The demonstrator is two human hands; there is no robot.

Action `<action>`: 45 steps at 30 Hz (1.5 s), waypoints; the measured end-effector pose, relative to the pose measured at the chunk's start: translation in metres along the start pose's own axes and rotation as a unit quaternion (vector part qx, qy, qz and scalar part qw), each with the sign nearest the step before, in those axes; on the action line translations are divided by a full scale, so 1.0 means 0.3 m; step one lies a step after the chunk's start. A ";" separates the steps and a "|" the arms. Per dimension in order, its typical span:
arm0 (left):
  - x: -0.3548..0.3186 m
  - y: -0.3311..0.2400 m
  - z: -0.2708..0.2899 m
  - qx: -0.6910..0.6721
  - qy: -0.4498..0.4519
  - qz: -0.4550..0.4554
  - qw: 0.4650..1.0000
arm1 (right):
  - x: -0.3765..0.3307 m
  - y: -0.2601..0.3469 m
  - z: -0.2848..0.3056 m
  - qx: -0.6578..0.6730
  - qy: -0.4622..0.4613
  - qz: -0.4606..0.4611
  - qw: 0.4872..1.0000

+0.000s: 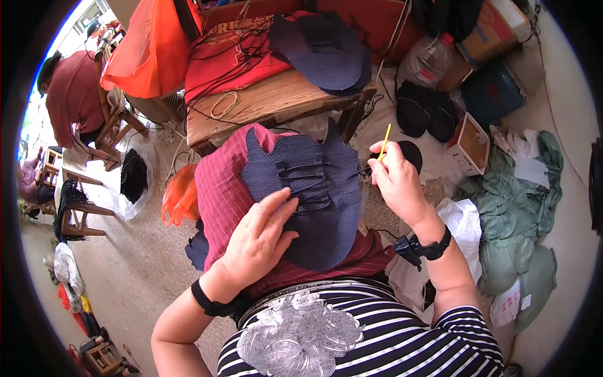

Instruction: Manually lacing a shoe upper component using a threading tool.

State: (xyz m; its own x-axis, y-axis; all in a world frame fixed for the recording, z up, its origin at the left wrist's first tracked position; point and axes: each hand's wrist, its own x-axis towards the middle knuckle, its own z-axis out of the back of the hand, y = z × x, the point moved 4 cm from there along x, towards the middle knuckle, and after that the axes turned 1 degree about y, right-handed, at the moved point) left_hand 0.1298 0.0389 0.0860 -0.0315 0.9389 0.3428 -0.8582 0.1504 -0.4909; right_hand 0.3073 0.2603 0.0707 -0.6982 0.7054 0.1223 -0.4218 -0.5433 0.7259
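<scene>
A dark navy woven shoe upper [333, 220] lies spread over the dark red striped cloth [217, 176] on my lap, its two pointed ends facing away from me. Black lace [301, 171] crosses its middle in several rows. My left hand [256, 237] rests on the upper with its fingers stretched out, the tips beside the lower lace rows. Raised off the upper's right side, my right hand [396, 182] is closed around a thin yellow stick-like tool [385, 139], which points upward. A dark strand shows near its fingers; I cannot tell whether they hold it too.
Ahead stands a wooden bench [257, 103] with more navy shoe uppers [326, 50], a red bag [220, 63] and loose black laces. To the right are dark shoes [424, 112], a white basket [470, 147] and green sacking [512, 207]. Another person [75, 94] sits at the far left.
</scene>
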 end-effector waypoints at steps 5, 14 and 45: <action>0.005 -0.006 -0.007 0.063 0.066 -0.033 0.995 | -0.024 0.020 0.040 -0.116 -0.042 0.175 0.977; 0.061 -0.029 -0.051 0.086 0.093 -0.003 0.992 | -0.032 0.050 0.014 -0.257 0.101 0.318 0.907; 0.062 0.030 -0.002 -0.100 -0.033 0.072 0.992 | 0.120 0.102 -0.131 0.127 0.355 0.085 0.922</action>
State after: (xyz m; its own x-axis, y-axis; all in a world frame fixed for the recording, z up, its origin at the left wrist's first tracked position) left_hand 0.1217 0.0578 0.0875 -0.1859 0.9338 0.3059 -0.7242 0.0802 -0.6849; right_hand 0.2465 0.2511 0.0707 -0.9827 0.0942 -0.1592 -0.1844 -0.4305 0.8835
